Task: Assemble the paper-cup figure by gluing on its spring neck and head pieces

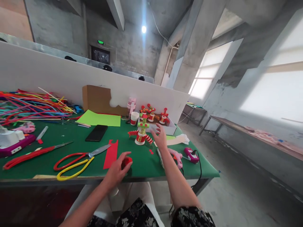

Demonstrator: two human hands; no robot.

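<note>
My left hand (117,167) is low over the table's front edge, with its thumb and fingers curled round a small red piece (127,161); its exact kind is partly hidden. My right hand (160,136) is raised, fingers apart and holding nothing, just right of a paper-cup figure (140,138). That figure stands upright, with red folded-paper arms and a green-and-red top. Left of my left hand lies a cut strip of red paper (110,154). Tiny red scraps (151,151) lie between the figure and my right forearm.
Large scissors (90,155), a red-handled pointed tool (35,155) and a black phone (96,133) lie left. Behind are green paper (99,119), a white cup (134,117) and a box (170,129) of similar figures. A pink glue gun (176,156) and purple socket (191,155) sit right.
</note>
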